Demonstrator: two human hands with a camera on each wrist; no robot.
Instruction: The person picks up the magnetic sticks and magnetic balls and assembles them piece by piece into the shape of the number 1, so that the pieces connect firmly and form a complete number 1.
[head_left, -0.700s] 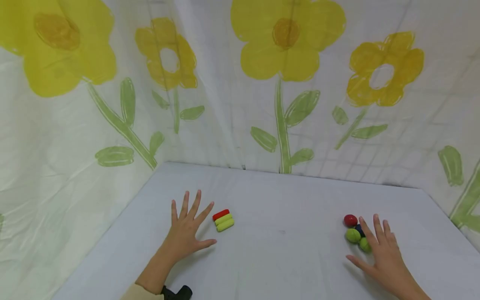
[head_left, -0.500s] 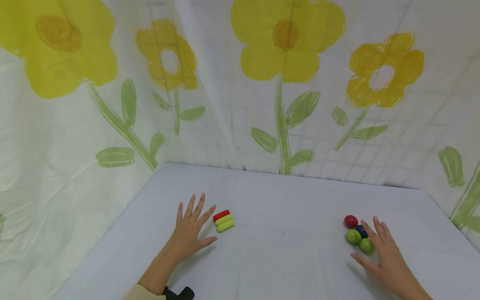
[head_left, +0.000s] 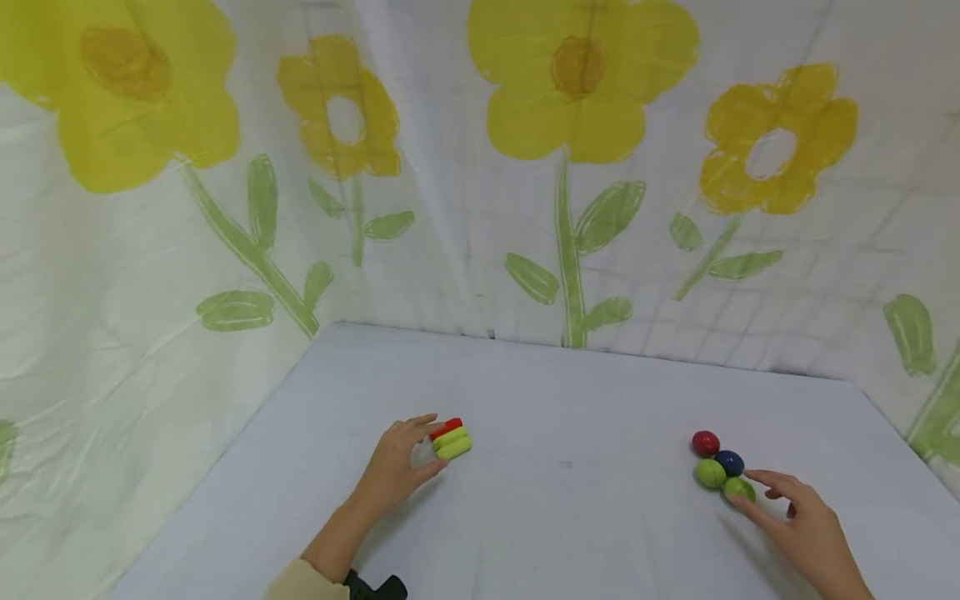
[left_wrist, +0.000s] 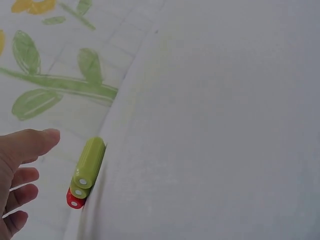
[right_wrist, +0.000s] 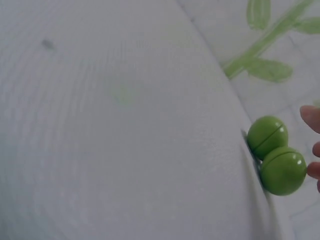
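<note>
My left hand (head_left: 393, 467) reaches in from the left beside three short cylinders lying side by side. One cylinder is red (head_left: 454, 425); the other two are yellow-green (head_left: 454, 447). Its thumb and fingers curve loosely about their left end, and in the left wrist view a gap shows between the thumb and the yellow-green cylinder (left_wrist: 90, 162). On the right, my right hand (head_left: 810, 525) has its thumb and index fingertips right at the nearest green ball (head_left: 741, 488), fingers relaxed. Clustered against it are another green ball (head_left: 710, 474), a blue ball (head_left: 730, 462) and a red ball (head_left: 706, 443).
Both groups lie on a white-covered table (head_left: 570, 517), far apart from each other. Behind and to the left hangs a white curtain (head_left: 442, 250) printed with yellow flowers. A black strap (head_left: 375, 587) is on the left wrist by the sleeve.
Both hands had their fingers spread. My left hand has moved right to the cylinders and curved its fingers; my right hand has bent its fingers and drawn slightly right beside the balls.
</note>
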